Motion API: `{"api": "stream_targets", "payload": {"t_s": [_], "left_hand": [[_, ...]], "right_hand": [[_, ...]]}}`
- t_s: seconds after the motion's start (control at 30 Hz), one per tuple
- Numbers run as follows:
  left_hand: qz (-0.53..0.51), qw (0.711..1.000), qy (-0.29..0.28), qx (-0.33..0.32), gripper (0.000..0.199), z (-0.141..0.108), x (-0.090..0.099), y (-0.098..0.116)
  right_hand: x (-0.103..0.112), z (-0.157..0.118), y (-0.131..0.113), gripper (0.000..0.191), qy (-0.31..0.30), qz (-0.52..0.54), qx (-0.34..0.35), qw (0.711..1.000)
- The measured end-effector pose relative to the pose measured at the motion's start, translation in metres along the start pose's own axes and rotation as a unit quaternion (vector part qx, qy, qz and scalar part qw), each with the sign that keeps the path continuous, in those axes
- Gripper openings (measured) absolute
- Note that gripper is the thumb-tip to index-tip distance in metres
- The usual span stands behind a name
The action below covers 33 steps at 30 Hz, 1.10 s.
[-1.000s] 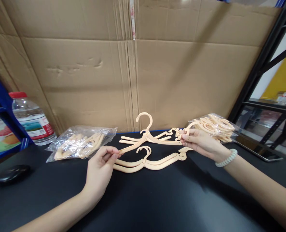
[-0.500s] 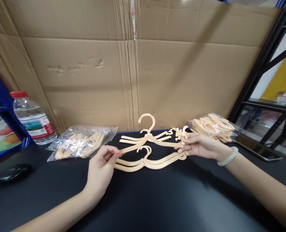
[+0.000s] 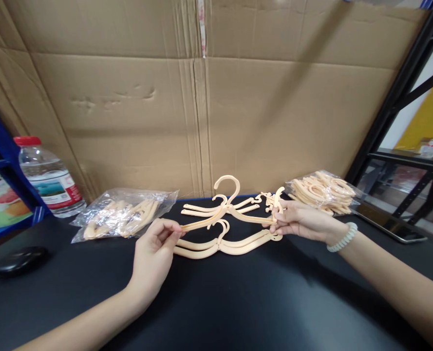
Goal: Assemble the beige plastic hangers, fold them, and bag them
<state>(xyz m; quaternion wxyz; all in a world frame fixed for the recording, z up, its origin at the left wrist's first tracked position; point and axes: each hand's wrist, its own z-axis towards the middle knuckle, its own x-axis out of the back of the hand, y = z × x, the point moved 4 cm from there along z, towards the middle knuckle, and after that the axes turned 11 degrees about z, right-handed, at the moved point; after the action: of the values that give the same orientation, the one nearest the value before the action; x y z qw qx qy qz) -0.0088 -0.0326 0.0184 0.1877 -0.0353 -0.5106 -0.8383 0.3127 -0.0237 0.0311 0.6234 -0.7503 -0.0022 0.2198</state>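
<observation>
A cream plastic clothes hanger is held above the table, its hook pointing up. My left hand pinches its left arm end between thumb and fingers. At the other end, my right hand grips the right arm, with a small curved piece standing up at its fingertips. Below the held hanger, two nested cream hangers lie on the black table. Behind it are more cream hanger arms and a little heap of small cream pieces, partly covered by the right hand.
Clear bags of cream hanger parts lie on the left and right. A water bottle and black mouse are at the left. A phone lies at the right. A cardboard sheet closes the back.
The held hanger's hook has tipped slightly to the right and a little lower. My right hand has shifted slightly left; my left hand is nearly still.
</observation>
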Motion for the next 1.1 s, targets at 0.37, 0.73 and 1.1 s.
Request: {"api": "stream_targets", "payload": {"t_s": [0.37,0.73,1.1], "left_hand": [[-0.003,1.0,0.004,0.008,0.008,0.001,0.0,-0.001],[-0.012,0.998,0.0,0.058,0.016,0.002,-0.001,-0.003],[-0.041,0.992,-0.001,0.118,0.021,0.004,0.001,-0.006]], "right_hand": [[-0.006,-0.003,-0.001,0.021,0.033,-0.001,0.023,0.999],[-0.011,-0.004,-0.003,0.015,0.083,-0.034,0.053,0.995],[-0.006,-0.001,-0.012,0.023,0.045,-0.03,0.158,0.986]]}}
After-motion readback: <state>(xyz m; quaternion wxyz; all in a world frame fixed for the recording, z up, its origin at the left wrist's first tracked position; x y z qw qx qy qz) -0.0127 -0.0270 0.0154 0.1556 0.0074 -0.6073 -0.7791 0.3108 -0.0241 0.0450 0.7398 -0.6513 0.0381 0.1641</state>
